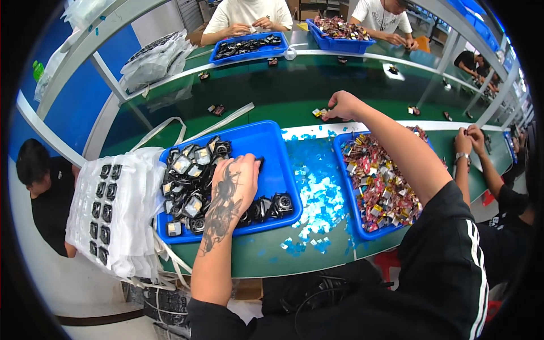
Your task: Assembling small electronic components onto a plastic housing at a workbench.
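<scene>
Forward over the green bench, the right hand pinches a small red-and-yellow part jutting left from its fingertips; the left hand, farther off, crosses a blue tray, its fingers' grip hidden.

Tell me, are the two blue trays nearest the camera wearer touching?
Apart: the head view shows a plain gap between the left tray and the right tray, with small blue pieces scattered in it.

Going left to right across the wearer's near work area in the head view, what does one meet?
Stack of white plastic trays → blue tray of black casings → scattered blue scraps → second blue tray of small reddish parts.
</scene>
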A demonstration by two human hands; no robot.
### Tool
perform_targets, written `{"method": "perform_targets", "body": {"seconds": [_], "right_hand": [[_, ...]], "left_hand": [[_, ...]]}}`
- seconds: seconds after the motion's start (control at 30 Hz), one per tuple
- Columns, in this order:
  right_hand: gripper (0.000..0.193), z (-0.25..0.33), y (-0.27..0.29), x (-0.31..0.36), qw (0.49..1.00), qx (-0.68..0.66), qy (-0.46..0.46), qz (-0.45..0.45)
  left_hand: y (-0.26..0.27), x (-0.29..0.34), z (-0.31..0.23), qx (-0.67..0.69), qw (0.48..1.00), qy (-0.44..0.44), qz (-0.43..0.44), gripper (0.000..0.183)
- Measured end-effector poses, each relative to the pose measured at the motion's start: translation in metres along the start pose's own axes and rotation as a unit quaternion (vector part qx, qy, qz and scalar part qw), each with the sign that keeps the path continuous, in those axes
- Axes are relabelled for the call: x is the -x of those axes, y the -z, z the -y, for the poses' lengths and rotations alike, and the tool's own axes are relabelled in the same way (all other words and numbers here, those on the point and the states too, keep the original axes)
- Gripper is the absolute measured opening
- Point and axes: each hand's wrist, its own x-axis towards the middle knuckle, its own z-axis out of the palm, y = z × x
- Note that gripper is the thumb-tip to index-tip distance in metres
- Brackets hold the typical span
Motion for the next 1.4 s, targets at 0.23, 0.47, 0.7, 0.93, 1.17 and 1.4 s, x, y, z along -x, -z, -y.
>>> {"method": "perform_targets", "body": {"seconds": [0.23, 0.47, 0.7, 0.93, 1.17, 1.4], "right_hand": [[0.018, 0.013, 0.078, 0.069, 0.973, 0.109, 0.183, 0.089], [0.014, 0.011, 0.076, 0.142, 0.938, 0.168, 0.267, 0.142], [0.013, -0.017, 0.085, 0.187, 0.952, -0.283, 0.114, 0.008], [0.013, -0.031, 0.085, 0.225, 0.957, 0.193, 0.117, -0.182], [0.012, -0.026, 0.087, 0.227, 0.962, 0.109, 0.117, -0.220], [0.016, -0.022, 0.067, 0.216, 0.938, 0.166, 0.292, -0.083]], "left_hand": [[0.012, -0.006, -0.047, 0.823, 0.540, 0.169, 0.059, 0.029], [-0.001, -0.004, -0.045, 0.835, 0.495, 0.219, 0.095, 0.026], [0.001, -0.001, -0.056, 0.764, 0.603, 0.203, 0.107, 0.037], [-0.001, 0.000, -0.060, 0.746, 0.627, 0.187, 0.121, 0.039], [-0.004, 0.002, -0.063, 0.754, 0.621, 0.192, 0.099, 0.040], [-0.005, 0.003, -0.064, 0.741, 0.634, 0.190, 0.114, 0.041]]}}
